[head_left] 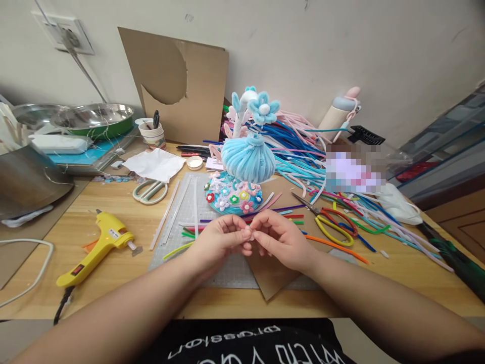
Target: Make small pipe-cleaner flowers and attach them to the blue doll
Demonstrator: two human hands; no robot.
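Observation:
My left hand [229, 235] and my right hand [278, 237] meet above the table's middle, both closed in a pinch. Between their fingertips is a small pale pink piece [249, 232], mostly covered by the fingers. Just beyond them stands a pipe-cleaner lamp with a pleated blue shade [248, 159], a blue flower [264, 108] at the top of its white stem, and a round base [223, 206] dotted with small coloured flowers. Cut pipe cleaners [215, 221] lie around and under my hands on a grey cutting mat [223, 275] and a brown cardboard piece [271, 278].
A yellow hot glue gun [100, 247] lies at left, near light-green-handled scissors [150, 192]. Scissors with yellow and orange handles [333, 230] lie at right. Bundled pipe cleaners [291, 136] fill the back right. Cardboard [204, 96] leans on the wall; metal pans [94, 119] stand back left.

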